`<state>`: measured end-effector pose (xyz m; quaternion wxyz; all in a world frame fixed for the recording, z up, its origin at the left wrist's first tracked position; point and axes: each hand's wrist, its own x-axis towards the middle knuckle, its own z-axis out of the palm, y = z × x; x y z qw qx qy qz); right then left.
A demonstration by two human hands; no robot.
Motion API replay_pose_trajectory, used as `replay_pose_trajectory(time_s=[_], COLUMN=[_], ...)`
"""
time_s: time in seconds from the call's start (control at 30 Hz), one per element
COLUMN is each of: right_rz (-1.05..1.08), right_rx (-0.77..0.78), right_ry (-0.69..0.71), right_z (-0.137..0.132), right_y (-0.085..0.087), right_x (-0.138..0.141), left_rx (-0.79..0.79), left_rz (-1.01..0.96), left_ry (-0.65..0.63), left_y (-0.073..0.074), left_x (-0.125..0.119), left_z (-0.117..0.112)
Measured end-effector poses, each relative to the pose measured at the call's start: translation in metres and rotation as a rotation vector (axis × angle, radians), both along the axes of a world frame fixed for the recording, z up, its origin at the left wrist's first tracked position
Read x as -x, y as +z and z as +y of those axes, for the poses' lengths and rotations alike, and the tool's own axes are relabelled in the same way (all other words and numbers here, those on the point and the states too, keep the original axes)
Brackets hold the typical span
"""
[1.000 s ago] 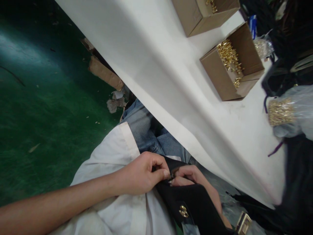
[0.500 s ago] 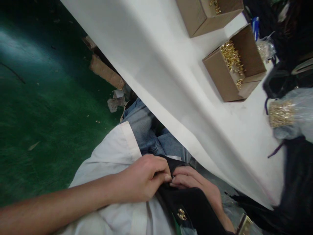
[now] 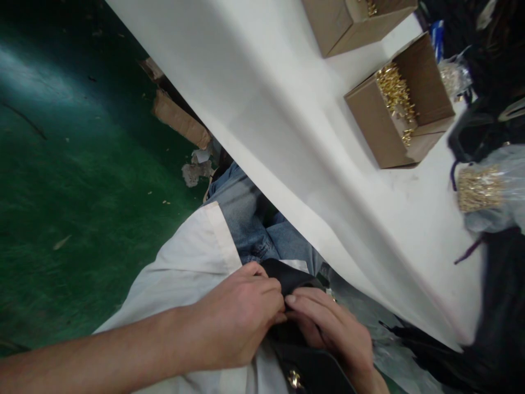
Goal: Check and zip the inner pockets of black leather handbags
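Note:
A black leather-like bag [image 3: 314,358] with a small gold clasp [image 3: 294,378] lies in my lap, over the white shirt. My left hand [image 3: 246,309] is closed on the bag's upper edge, its fingers curled in tightly. Right beside it, my right hand [image 3: 338,328] grips the same edge from the other side, with bent fingers and the thumb side hidden. Between the two hands the fingertips almost meet, and whatever small part they pinch there is hidden.
A white-covered table [image 3: 426,219] runs diagonally past my knees. On it stand an open cardboard box [image 3: 375,128] of small gold pieces and a second box [image 3: 334,30]. A clear bag of gold parts [image 3: 479,189] lies at right, near dark material. Cardboard scrap [image 3: 180,120] lies on the green floor.
My left hand has turned knuckles-up and its fingers have curled in further. My right hand's fingers have shifted on the edge, and the bag's clasp sits slightly lower and further left.

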<state>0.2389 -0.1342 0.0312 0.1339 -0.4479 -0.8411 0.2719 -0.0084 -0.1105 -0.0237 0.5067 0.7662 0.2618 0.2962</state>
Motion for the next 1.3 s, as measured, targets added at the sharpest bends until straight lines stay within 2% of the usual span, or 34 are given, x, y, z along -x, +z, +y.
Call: replay_pose_trajectory(time_s=[0.2, 0.47, 0.53, 0.63, 0.73, 0.83, 1.0, 1.13, 1.3], right_rz=[-0.043, -0.057, -0.047, -0.042, -0.009, 0.003, 0.03, 0.014, -0.039], right_rx=[-0.042, -0.16, -0.142, -0.122, -0.122, -0.131, -0.185, -0.156, -0.088], right_ry=[-0.013, -0.047, -0.044, -0.143, -0.161, -0.139, -0.207, -0.291, -0.232], right_z=[-0.003, -0.011, -0.013, -0.016, -0.016, -0.016, -0.022, -0.025, -0.023], right_y=[0.006, 0.0, 0.002, 0.006, 0.008, 0.007, 0.004, 0.012, 0.022], right_x=[0.007, 0.006, 0.004, 0.003, 0.004, 0.002, -0.001, 0.001, -0.001], left_rx=[-0.023, 0.005, 0.096, 0.39, 0.577, 0.554, 0.503, 0.532, 0.559], left_rz=[-0.029, -0.067, -0.112, -0.183, -0.143, -0.106, -0.132, -0.181, -0.252], left_ry=[0.025, 0.012, 0.027, 0.082, 0.107, 0.084, 0.036, 0.056, 0.083], left_y=[-0.001, 0.001, 0.003, 0.006, 0.007, 0.006, 0.003, 0.001, 0.0], left_x=[0.0, -0.001, -0.002, -0.006, -0.013, -0.019, -0.023, -0.024, -0.026], left_z=[-0.001, -0.004, -0.001, 0.007, 0.016, 0.019, 0.018, 0.016, 0.014])
